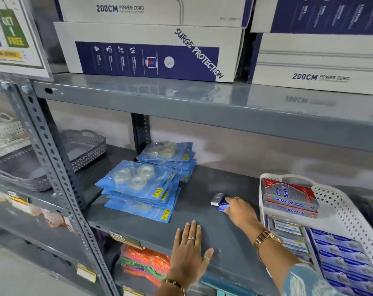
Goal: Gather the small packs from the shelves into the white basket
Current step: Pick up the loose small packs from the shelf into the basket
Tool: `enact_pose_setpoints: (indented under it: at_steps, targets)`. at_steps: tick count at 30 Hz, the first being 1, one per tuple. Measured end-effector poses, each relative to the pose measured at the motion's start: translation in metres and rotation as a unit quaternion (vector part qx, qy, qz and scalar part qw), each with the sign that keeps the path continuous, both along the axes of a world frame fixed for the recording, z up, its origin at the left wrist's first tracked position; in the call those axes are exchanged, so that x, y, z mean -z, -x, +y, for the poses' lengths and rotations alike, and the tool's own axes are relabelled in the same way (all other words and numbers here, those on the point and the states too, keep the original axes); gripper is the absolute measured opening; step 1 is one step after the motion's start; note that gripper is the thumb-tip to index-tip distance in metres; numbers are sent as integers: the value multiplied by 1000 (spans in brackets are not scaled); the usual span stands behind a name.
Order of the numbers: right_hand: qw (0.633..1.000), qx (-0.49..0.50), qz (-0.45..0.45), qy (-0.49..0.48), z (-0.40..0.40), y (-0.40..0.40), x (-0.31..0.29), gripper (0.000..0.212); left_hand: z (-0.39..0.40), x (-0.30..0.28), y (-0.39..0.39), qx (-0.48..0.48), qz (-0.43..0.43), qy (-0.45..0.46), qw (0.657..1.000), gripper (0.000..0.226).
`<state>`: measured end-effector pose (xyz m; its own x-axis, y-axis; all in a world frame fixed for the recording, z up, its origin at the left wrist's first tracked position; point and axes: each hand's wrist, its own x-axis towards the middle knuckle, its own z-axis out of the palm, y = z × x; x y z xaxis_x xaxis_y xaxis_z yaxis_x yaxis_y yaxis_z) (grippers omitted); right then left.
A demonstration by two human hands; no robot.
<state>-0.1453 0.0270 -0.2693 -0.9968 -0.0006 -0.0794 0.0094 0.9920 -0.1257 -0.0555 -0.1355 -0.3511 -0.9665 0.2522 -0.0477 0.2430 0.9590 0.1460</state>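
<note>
Small blue-and-white rectangular pack (220,201) lies left of the white perforated plastic basket (339,201), long axis slanting toward it; right hand (240,208) pinches its near end; left hand (189,251) rests flat, nearer the shelf edge.

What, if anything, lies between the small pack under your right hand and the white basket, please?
Nothing visible: the small blue pack, held by the right hand, lies on bare shelf just left of the white basket.

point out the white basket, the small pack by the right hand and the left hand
white basket (339,195): head view, on its perforated far rim.
small pack (218,198): head view, on its pale end, clear of the fingers.
left hand (188,251): head view, on the back of the hand lying flat on the shelf.
</note>
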Motion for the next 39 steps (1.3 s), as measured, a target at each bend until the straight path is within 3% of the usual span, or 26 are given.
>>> enact_pose_setpoints:
  at_steps: [4,9,15,22,34,39]
  targets:
    - [1000,6,-2,-24,-2,2,2,29,2,-1,3,-22,-4,-8,1000,66]
    - [999,-3,37,-11,2,-2,-6,34,4,4,6,-12,8,11,1000,85]
    - [995,7,102,14,28,-28,-23,52,8,-14,2,-23,-23,30,999,79]
    - [983,57,162,69,80,-71,-35,55,41,-24,0,-26,-27,44,998,71]
    - [981,148,38,118,193,-149,-31,39,103,-33,-7,-30,-85,11,996,69]
    - [981,113,-72,138,207,-159,-23,40,105,-32,-9,-42,-78,-5,996,68]
